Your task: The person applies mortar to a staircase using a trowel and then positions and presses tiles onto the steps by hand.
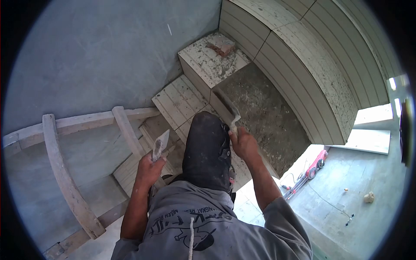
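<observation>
My right hand (246,144) is wrapped round the handle of a trowel (227,104). The trowel's blade overlaps the edge of the rough grey mortar bed (268,110) on the step. In my left hand (149,170) is a pale flat piece with a slanted tip (160,144), pointing up and away from me; my fingers hide its lower end. Between the hands my knee (205,138), in dark trousers, covers part of the steps. Ahead of it lie a grooved tile tread (180,97) and a higher, mortar-spattered tile tread (203,58).
A broken brick (222,45) rests on the higher tread against the wall (112,52). Tiled steps (299,73) curve up on the right. A wooden ladder-like frame (65,173) stands at the left. Down at lower right are a red tool (315,165), a tile (368,141) and a cable (325,198).
</observation>
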{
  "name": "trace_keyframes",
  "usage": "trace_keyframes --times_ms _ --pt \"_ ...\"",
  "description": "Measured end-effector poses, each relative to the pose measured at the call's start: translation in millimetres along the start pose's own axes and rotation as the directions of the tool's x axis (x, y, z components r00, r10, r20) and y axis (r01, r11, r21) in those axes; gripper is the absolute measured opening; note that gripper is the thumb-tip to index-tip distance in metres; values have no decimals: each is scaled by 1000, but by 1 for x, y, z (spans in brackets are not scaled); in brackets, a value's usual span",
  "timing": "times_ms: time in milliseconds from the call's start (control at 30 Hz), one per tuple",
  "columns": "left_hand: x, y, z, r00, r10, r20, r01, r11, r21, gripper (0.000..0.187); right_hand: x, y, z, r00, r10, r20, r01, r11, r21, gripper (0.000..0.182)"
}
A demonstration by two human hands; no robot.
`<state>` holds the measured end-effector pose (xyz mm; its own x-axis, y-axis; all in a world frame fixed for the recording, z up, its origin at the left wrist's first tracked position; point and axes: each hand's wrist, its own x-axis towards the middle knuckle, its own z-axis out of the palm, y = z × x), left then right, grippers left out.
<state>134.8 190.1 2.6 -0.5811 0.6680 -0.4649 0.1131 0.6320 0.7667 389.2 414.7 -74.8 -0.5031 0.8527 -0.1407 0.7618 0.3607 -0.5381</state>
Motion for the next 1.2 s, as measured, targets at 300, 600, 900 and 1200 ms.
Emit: trace_keyframes --times_ms 300,600,900,1200 --pt "-6 2 -1 999 -49 -8 48 998 -32 21 -11 -2 6 1000 18 20 -17 999 -30 39" --pt "-13 -2 1 999 -40 6 41 998 -46 20 -8 -3 3 1000 2 -2 -2 996 86 40" --pt "-14 -15 0 999 -47 -1 47 999 -12 23 -7 1 -10 998 20 60 -28 991 130 41" --pt "-20 4 6 999 -49 -23 49 999 0 23 -5 -3 -13 998 2 64 -9 993 117 43"
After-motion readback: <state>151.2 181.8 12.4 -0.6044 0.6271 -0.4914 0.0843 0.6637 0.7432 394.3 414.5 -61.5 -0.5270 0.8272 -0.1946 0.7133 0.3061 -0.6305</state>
